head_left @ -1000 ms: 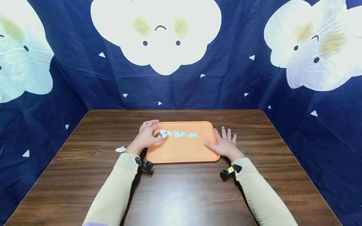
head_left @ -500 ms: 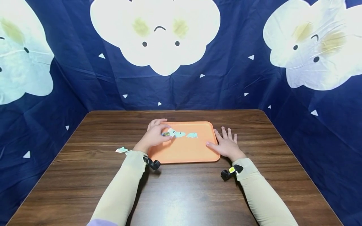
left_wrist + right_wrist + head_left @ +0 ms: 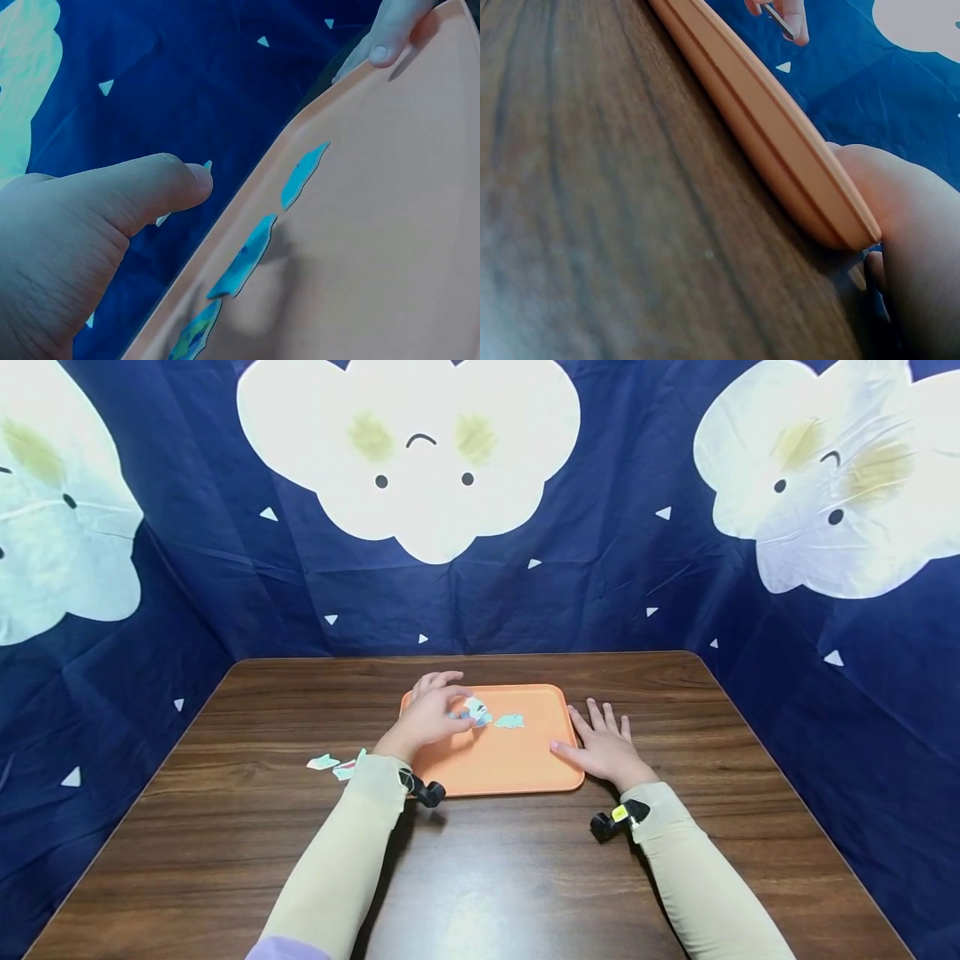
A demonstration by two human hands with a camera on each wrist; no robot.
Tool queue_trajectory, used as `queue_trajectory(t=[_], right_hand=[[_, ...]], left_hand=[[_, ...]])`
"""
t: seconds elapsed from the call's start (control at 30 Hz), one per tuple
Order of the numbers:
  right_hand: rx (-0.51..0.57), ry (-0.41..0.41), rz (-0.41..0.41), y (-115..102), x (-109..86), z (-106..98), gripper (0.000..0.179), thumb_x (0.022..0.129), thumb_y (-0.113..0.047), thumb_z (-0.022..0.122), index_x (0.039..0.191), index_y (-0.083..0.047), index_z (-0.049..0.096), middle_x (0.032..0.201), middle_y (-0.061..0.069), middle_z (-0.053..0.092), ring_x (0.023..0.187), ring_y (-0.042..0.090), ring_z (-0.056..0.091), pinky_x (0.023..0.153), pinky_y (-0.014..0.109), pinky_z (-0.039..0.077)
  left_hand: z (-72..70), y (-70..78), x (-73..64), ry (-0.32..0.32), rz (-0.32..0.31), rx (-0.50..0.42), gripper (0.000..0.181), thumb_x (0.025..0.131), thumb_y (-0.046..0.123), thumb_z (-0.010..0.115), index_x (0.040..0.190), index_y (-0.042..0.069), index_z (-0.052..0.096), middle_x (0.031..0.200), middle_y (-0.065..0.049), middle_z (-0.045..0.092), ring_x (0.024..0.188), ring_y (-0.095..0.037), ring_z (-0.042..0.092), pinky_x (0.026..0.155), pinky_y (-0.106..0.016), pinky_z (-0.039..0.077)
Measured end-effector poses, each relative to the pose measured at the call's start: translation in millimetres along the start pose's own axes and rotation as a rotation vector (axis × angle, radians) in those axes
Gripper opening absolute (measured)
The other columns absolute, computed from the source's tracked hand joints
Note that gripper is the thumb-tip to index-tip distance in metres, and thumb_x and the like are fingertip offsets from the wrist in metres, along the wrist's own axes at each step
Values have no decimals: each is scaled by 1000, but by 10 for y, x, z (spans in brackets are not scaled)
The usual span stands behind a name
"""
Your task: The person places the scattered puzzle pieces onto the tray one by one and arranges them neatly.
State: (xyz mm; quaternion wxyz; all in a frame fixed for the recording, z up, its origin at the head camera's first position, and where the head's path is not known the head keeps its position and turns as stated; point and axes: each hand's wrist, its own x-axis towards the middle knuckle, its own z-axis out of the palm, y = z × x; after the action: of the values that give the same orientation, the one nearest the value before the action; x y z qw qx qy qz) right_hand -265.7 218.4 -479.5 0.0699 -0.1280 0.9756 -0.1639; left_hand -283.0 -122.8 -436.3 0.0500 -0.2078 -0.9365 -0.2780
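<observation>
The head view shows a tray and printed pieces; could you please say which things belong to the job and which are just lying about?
Likely the job:
orange tray
pieces on it
left hand
printed piece it pinches
right hand, touching the tray
probably the loose pieces outside it

Just around:
table
cloud backdrop
wrist cameras

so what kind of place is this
Probably a makeshift recording booth: navy cloth with upside-down cloud faces hangs behind and on both sides of a wooden table, with black wrist cameras in view.
</observation>
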Motion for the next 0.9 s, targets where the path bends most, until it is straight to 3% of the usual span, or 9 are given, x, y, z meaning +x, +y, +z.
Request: queue_trajectory(t=[0.5, 0.73, 0.9], right_hand=[[-10, -9, -7, -12, -1, -5, 98, 89, -82, 38, 162, -18, 20, 168, 19, 0, 153, 44, -7, 115, 69, -7], [-10, -1, -16, 4, 0, -1, 98, 90, -81, 37, 162, -17, 21, 168, 20, 1, 152, 45, -7, 115, 69, -8], [-23, -2, -22, 2, 1, -3, 96, 92, -78, 38, 162, -17, 20, 168, 21, 1, 152, 45, -7, 115, 69, -8]], left_hand=[[194, 177, 176, -44, 54, 19, 51, 84, 38, 78, 129, 15, 69, 155, -11, 42, 144, -34, 25, 119, -54, 11], [266, 313, 252, -82, 72, 4, 49, 87, 39, 77, 130, 16, 68, 156, -6, 39, 145, -32, 22, 120, -53, 9], [348, 371, 315, -66, 90, 15, 49, 86, 39, 79, 128, 16, 69, 154, -9, 42, 143, -32, 26, 119, -54, 11]])
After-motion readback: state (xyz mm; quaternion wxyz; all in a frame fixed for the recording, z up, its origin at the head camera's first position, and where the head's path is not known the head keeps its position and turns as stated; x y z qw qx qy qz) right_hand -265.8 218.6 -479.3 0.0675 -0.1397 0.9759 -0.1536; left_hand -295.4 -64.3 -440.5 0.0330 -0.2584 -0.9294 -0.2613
